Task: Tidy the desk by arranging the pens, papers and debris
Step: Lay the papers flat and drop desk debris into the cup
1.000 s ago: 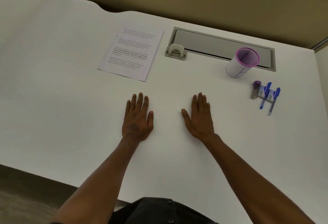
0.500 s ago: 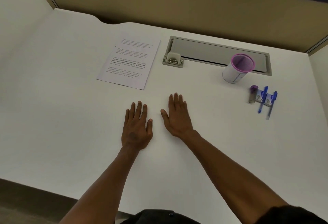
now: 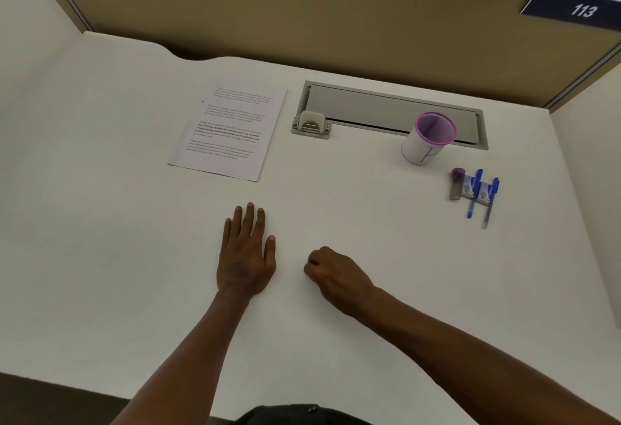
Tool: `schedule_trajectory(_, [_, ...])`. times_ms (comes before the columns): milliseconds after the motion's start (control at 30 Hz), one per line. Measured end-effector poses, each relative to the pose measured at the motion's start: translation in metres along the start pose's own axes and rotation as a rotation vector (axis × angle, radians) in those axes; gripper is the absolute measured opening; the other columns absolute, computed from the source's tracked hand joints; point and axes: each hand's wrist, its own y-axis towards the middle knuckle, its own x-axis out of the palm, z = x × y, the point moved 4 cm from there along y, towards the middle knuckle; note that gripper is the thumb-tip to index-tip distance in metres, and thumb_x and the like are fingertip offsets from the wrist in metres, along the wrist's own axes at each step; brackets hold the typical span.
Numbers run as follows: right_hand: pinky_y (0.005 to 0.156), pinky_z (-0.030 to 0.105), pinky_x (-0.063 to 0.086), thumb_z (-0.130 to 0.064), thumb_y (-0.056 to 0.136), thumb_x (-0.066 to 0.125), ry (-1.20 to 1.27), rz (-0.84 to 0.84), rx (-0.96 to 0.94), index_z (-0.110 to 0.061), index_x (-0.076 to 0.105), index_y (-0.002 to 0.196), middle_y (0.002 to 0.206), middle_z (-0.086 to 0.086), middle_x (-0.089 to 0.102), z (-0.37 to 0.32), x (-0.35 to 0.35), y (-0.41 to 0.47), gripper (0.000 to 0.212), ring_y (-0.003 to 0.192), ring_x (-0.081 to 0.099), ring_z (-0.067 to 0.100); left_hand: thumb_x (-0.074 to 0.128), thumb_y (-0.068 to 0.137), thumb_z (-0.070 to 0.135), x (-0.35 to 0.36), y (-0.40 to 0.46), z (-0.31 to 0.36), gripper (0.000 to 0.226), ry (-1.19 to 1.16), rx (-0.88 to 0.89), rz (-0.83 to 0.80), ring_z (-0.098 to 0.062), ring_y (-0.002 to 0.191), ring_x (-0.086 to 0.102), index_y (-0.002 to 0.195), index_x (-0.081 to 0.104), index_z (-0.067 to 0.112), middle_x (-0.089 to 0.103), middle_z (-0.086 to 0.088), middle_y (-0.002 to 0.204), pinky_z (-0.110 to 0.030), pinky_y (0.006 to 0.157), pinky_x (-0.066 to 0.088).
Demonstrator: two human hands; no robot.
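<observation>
Desk: white desk [image 3: 100, 222] fills most of the frame, bounded at the top by a tan partition [image 3: 302, 4] bearing a blue plate marked 113 [image 3: 579, 9] at upper right.
Left hand: left hand [image 3: 245, 253] lies palm down at lower centre, flat on the desk, fingers extended and slightly spread, holding nothing.
Right hand: right hand [image 3: 336, 273] rests just right of the left hand, apart from it, fingers curled under into a loose fist; whether anything is enclosed cannot be told.
Papers: printed papers [image 3: 228, 132] lie flat at upper centre-left, edges squared, tilted a little to the frame, well beyond both hands.
Cable tray: grey recessed cable tray [image 3: 369, 108] runs across upper centre, right of the papers, with a small latch [image 3: 311, 125] at its left end.
Pen cup: white pen cup [image 3: 428, 138] with a purple rim stands upright at the tray's right end, overlapping its front edge.
Pens: two blue pens [image 3: 480, 196] lie side by side at right of centre, below the cup, roughly parallel.
Small items: a purple-capped tube [image 3: 456, 185] and two small packets [image 3: 475, 191] lie in line with the pens, close together; contact between them is uncertain.
</observation>
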Motion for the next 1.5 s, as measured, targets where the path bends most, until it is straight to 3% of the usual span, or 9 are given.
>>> schedule_trajectory(167, [0.058, 0.036, 0.027, 0.01, 0.074, 0.045, 0.108, -0.045, 0.214, -0.009, 0.041, 0.066, 0.077, 0.018, 0.055, -0.01, -0.003, 0.018, 0.021, 0.071, 0.053, 0.035, 0.022, 0.098, 0.046, 0.0, 0.0, 0.0, 0.067, -0.001, 0.003, -0.002, -0.02, 0.154, -0.003, 0.158, 0.014, 0.016, 0.005, -0.004, 0.167, -0.042, 0.126, 0.005])
schedule_trajectory(267, [0.066, 0.032, 0.047, 0.001, 0.072, 0.057, 0.276, 0.017, 0.452, -0.006, 0.062, 0.073, 0.085, 0.009, 0.069, 0.0, -0.005, 0.024, 0.009, 0.08, 0.064, 0.026, 0.024, 0.098, 0.042, -0.003, -0.001, 0.006, 0.067, 0.016, 0.003, -0.025, -0.024, 0.154, -0.003, 0.157, 0.014, 0.013, 0.006, -0.007, 0.166, -0.043, 0.126, 0.004])
schedule_trajectory(500, [0.071, 0.027, 0.061, 0.015, 0.069, 0.073, 1.821, 0.321, 1.059, 0.003, 0.073, 0.076, 0.084, 0.017, 0.073, 0.046, -0.01, 0.014, 0.014, 0.076, 0.07, 0.023, 0.023, 0.098, 0.044, -0.005, 0.003, 0.033, 0.069, -0.049, -0.064, -0.013, -0.029, 0.154, 0.002, 0.156, 0.019, 0.008, 0.009, -0.011, 0.166, -0.047, 0.125, 0.008])
schedule_trajectory(600, [0.063, 0.024, 0.06, 0.017, 0.075, 0.066, 2.036, 0.602, 1.073, 0.009, 0.067, 0.079, 0.075, 0.017, 0.07, 0.107, -0.045, 0.01, 0.009, 0.076, 0.067, 0.026, 0.021, 0.099, 0.053, 0.006, 0.001, 0.064, 0.07, -0.08, 0.039, -0.035, -0.023, 0.154, -0.004, 0.158, 0.012, 0.018, 0.002, -0.005, 0.167, -0.046, 0.125, 0.007])
schedule_trajectory(667, [0.065, 0.025, 0.06, 0.017, 0.075, 0.066, 1.94, 0.798, 1.028, 0.01, 0.067, 0.081, 0.069, 0.013, 0.071, 0.162, -0.081, 0.006, 0.009, 0.076, 0.065, 0.026, 0.021, 0.099, 0.057, 0.015, -0.001, 0.082, 0.07, -0.051, 0.072, -0.068, -0.023, 0.154, -0.009, 0.158, 0.007, 0.022, -0.002, -0.003, 0.167, -0.048, 0.125, 0.005])
schedule_trajectory(767, [0.075, 0.028, 0.057, 0.0, 0.071, 0.078, 1.25, 0.925, 1.121, 0.002, 0.073, 0.094, 0.083, 0.009, 0.071, 0.24, -0.141, -0.006, 0.024, 0.08, 0.064, 0.02, 0.024, 0.099, 0.057, 0.021, -0.001, 0.09, 0.07, 0.055, 0.059, -0.068, -0.027, 0.154, -0.01, 0.158, 0.006, 0.025, -0.002, -0.004, 0.167, -0.051, 0.124, 0.006])
schedule_trajectory(1000, [0.088, 0.028, 0.05, -0.006, 0.081, 0.063, 0.149, 0.447, 0.883, -0.011, 0.077, 0.1, 0.105, 0.008, 0.074, 0.312, -0.182, 0.022, 0.024, 0.1, 0.066, 0.027, 0.023, 0.099, 0.057, 0.023, 0.001, 0.09, 0.07, 0.066, 0.057, -0.069, -0.027, 0.153, -0.011, 0.158, 0.002, 0.026, -0.008, -0.002, 0.167, -0.052, 0.123, 0.009])
schedule_trajectory(1100, [0.084, 0.036, 0.053, -0.009, 0.08, 0.066, -0.02, 0.256, 0.77, -0.011, 0.075, 0.103, 0.105, 0.015, 0.072, 0.311, -0.168, 0.037, 0.025, 0.099, 0.065, 0.035, 0.021, 0.099, 0.058, 0.022, 0.001, 0.09, 0.07, 0.064, 0.056, -0.078, -0.027, 0.153, -0.013, 0.158, -0.002, 0.028, -0.012, -0.001, 0.166, -0.052, 0.123, 0.008])
schedule_trajectory(1500, [0.073, 0.035, 0.051, -0.015, 0.078, 0.074, -0.024, 0.42, 0.698, -0.009, 0.073, 0.095, 0.093, 0.013, 0.074, 0.295, -0.156, 0.029, 0.017, 0.089, 0.065, 0.032, 0.023, 0.098, 0.058, 0.023, 0.002, 0.088, 0.071, 0.049, 0.068, -0.069, -0.027, 0.153, -0.01, 0.158, -0.002, 0.028, -0.011, -0.001, 0.167, -0.054, 0.123, 0.01])
